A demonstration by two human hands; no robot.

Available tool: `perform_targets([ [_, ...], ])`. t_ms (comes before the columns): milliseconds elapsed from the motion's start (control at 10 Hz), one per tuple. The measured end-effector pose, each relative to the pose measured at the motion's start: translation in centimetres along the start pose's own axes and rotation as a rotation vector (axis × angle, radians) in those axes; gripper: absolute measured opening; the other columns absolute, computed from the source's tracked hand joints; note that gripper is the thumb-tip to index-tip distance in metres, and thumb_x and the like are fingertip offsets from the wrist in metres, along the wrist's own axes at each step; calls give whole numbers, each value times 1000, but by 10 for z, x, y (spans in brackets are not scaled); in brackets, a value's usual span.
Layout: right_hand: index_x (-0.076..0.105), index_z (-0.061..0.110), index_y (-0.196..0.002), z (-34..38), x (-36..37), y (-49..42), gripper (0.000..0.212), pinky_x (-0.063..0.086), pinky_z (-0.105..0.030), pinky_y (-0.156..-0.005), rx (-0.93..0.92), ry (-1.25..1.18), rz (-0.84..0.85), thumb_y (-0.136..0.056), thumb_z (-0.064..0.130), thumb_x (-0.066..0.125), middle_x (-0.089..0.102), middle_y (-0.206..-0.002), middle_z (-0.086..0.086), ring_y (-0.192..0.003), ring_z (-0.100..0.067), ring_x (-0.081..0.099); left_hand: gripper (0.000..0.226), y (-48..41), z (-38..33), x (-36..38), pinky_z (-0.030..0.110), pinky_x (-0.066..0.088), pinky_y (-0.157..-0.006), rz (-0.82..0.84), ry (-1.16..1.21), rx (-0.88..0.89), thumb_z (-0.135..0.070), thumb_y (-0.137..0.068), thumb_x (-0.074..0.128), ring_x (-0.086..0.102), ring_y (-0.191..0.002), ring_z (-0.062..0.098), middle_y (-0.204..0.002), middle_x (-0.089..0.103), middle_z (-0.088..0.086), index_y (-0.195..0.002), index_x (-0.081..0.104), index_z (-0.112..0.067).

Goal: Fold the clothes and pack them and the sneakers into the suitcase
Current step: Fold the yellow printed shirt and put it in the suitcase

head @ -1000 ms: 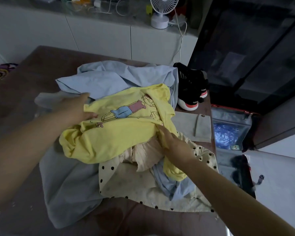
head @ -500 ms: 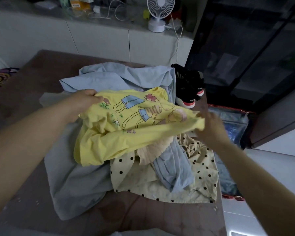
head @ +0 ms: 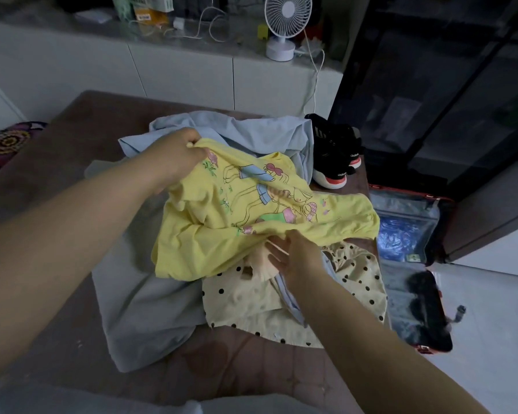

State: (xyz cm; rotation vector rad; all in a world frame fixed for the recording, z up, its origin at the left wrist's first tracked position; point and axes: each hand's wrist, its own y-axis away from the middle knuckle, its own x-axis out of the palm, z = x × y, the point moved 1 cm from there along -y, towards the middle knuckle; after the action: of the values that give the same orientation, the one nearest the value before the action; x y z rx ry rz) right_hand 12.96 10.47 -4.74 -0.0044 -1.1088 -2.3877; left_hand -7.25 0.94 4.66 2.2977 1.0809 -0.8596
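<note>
At frame centre, atop the clothes pile (head: pixel 138 309), the yellow T-shirt (head: pixel 251 222) is pinched at its upper-left edge by the left hand (head: pixel 177 156), fingers curled. Its lower hem is touched by the right hand (head: pixel 296 258), fingers straight and spread.

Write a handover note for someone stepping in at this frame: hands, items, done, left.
Left hand grips the yellow tee's top edge; right hand open, touching its lower edge.
Tee lies on the unfolded pile on the table; sneakers at the table's far right; suitcase open on the floor beside.
Done: nothing folded, sneakers unpacked.
Left: fold all clothes, pack them and sneakers.
</note>
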Motion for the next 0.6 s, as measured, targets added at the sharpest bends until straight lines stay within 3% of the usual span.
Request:
perform_targets([
  [100, 48, 9, -84, 8, -19, 2, 20, 50, -36, -79, 9, -68, 13, -98, 18, 37, 70, -85, -11, -83, -25, 67, 21, -4, 3, -7, 31, 35, -67, -28, 4, -36, -32, -90, 54, 54, -82, 27, -93, 60, 12, -105, 58, -18],
  [200, 59, 7, -94, -15, -13, 7, 19, 50, -30, -71, 157, 124, 166, -94, 24, 51, 69, -82, -9, -72, -19, 63, 22, -1, -4, 1, 30, 33, -59, 36, 41, -84, -29, -92, 51, 51, -82, 24, -84, 54, 6, -110, 56, -16],
  [300, 61, 8, -80, -30, 8, 7, 13, 47, -25, -60, 190, 161, 201, -86, 20, 63, 64, -73, -6, -60, -14, 55, 21, 2, -12, 14, 32, 39, -69, 93, 109, -116, -29, -94, 49, 52, -92, 24, -98, 56, 8, -113, 53, -20],
  [400, 53, 11, -74, -29, 19, 7, 13, 44, -25, -61, 32, 78, 178, -83, 8, 62, 56, -71, -6, -57, -14, 50, 26, -1, -15, 14, 36, 44, -85, 100, 294, -189, -28, -93, 52, 54, -108, 27, -122, 56, 12, -118, 53, -22],
  [500, 55, 12, -82, -14, 2, 15, 8, 51, -30, -73, -85, -19, 180, -89, 9, 53, 58, -81, -5, -72, -16, 58, 39, -3, -14, 4, 39, 44, -94, 67, 388, -231, -26, -90, 56, 53, -116, 30, -130, 53, 13, -128, 52, -19],
  [600, 59, 15, -82, 18, -58, 30, 14, 51, -40, -82, -258, 46, 84, -93, 14, 49, 62, -86, -8, -80, -22, 60, 39, -9, 5, -15, 47, 42, -102, 84, 423, -207, -19, -90, 57, 54, -114, 29, -124, 57, 13, -128, 53, -12],
])
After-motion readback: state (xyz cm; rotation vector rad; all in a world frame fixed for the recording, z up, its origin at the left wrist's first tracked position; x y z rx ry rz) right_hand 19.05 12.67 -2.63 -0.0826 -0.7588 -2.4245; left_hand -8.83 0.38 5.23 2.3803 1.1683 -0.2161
